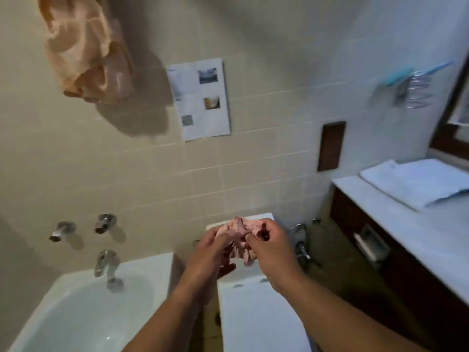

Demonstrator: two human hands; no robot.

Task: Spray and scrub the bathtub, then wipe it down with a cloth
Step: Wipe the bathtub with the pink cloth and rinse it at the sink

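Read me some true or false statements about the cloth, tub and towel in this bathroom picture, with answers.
The left hand and the right hand both hold the pink cloth. True.
The pink cloth lies in the bathtub. False: the hands hold it up, right of the bathtub.
A printed sheet hangs on the tiled wall. True.
The white towel lies on the bathtub rim. False: it lies on the vanity counter.

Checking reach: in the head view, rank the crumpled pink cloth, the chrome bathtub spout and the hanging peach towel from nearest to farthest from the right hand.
1. Crumpled pink cloth: pinched in the right hand.
2. Chrome bathtub spout: lower left.
3. Hanging peach towel: top left.
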